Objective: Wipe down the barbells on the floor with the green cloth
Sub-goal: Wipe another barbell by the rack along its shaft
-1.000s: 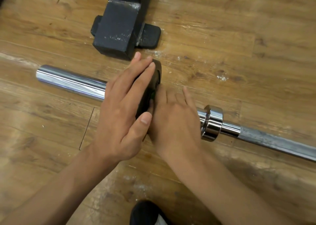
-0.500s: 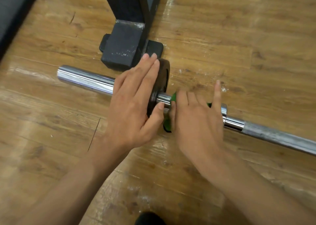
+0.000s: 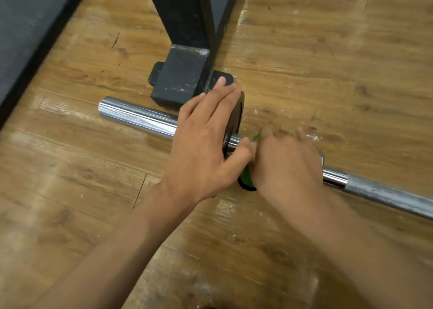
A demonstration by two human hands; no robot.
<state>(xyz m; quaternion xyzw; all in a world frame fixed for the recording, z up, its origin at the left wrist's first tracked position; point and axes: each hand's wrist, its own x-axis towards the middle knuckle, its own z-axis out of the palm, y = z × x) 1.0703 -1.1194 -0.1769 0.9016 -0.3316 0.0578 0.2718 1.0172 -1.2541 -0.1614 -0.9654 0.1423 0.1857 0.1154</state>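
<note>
Barbell (image 3: 386, 195) is noted on the floor (image 3: 304, 50); judged heavy, rigid, slick. Left hand (image 3: 203, 149) is pressed flat, fingers straight, against its black plate (image 3: 237, 116); right hand (image 3: 285, 163) is curled round soft green cloth (image 3: 246, 177) on the sleeve (image 3: 138, 118).

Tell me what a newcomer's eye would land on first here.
First, mid-frame, the left hand pressed flat against a black plate on the barbell, which lies across the wooden floor. Right beside it, the right hand wraps the green cloth round the barbell. Just behind the plate stands a black rack foot.
</note>
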